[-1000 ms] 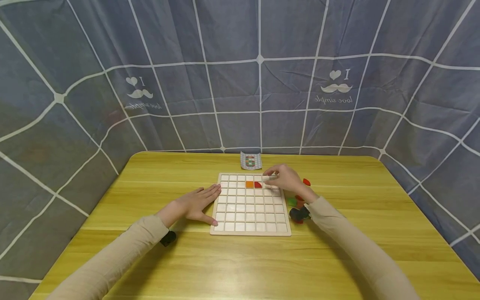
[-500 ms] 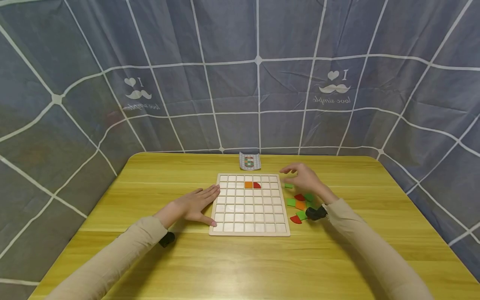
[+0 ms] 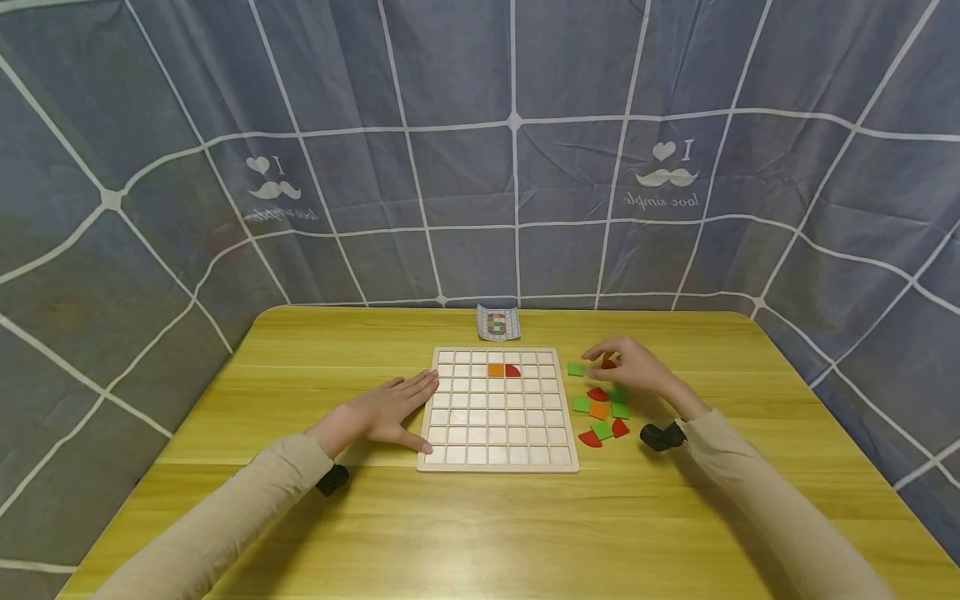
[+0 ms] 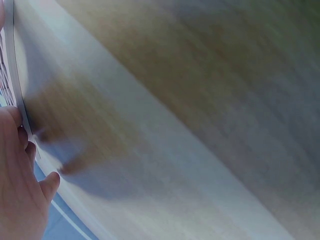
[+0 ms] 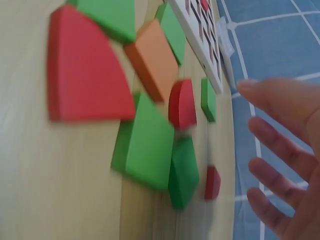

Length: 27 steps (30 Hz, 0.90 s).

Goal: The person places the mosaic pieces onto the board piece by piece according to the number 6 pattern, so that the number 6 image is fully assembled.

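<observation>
A pale wooden board (image 3: 498,467) with a grid of square cells lies mid-table. In its second row from the far side sit an orange square tile (image 3: 496,370) and a red quarter-circle tile (image 3: 512,371). My left hand (image 3: 390,410) rests along the board's left edge, fingers spread, thumb near the front left corner. To the right of the board, my right hand (image 3: 633,367) hovers over loose tiles, its fingers apart with nothing between them. Closest to it are a green square tile (image 3: 576,369) and a red tile (image 3: 609,364) partly behind its fingers.
Several green, red and orange pieces are scattered right of the board, among them an orange square (image 3: 599,410) and a red quarter circle (image 3: 590,439). A small patterned sheet (image 3: 498,323) lies beyond the board. A grey curtain (image 3: 465,167) hangs behind the table.
My right hand has moved from above the board's far right corner rightward to over the loose tiles, uncovering several of them. My left hand stays at the board's edge.
</observation>
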Each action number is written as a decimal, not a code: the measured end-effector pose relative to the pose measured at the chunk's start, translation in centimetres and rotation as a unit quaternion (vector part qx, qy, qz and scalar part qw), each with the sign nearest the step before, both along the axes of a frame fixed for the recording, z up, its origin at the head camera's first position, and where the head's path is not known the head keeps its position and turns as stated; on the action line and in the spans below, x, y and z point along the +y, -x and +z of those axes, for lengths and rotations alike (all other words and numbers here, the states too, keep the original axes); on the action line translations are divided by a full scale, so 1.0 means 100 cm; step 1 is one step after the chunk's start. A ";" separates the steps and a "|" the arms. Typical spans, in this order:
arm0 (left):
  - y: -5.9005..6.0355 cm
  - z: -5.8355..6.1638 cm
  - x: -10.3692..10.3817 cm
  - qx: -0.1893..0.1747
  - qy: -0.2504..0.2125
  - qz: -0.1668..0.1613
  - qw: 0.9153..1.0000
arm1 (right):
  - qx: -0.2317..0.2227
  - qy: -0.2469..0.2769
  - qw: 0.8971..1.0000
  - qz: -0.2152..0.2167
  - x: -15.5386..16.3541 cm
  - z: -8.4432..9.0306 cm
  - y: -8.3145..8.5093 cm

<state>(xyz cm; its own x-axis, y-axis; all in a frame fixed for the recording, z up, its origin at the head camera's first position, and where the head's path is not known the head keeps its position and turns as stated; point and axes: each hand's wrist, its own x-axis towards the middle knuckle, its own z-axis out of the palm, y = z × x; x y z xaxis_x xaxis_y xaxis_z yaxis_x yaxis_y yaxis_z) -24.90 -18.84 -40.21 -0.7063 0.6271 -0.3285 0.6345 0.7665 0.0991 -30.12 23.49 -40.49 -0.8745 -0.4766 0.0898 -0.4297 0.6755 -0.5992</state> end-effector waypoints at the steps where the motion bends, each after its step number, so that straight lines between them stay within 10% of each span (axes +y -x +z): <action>1: 0.000 0.000 0.000 0.000 0.000 0.000 1.000 | 0.005 0.000 1.000 0.011 0.003 -0.001 0.000; 27: 0.000 0.000 0.001 -0.002 0.003 0.003 1.000 | -0.047 -0.034 0.994 0.098 0.022 -0.008 -0.015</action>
<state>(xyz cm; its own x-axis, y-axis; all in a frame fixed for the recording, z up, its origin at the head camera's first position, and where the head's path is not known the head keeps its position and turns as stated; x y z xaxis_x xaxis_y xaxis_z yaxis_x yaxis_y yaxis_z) -24.93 -18.77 -40.18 -0.7082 0.6213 -0.3353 0.6303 0.7704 0.0964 -28.59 25.65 -41.29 -0.7674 -0.6406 -0.0261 -0.5014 0.6251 -0.5982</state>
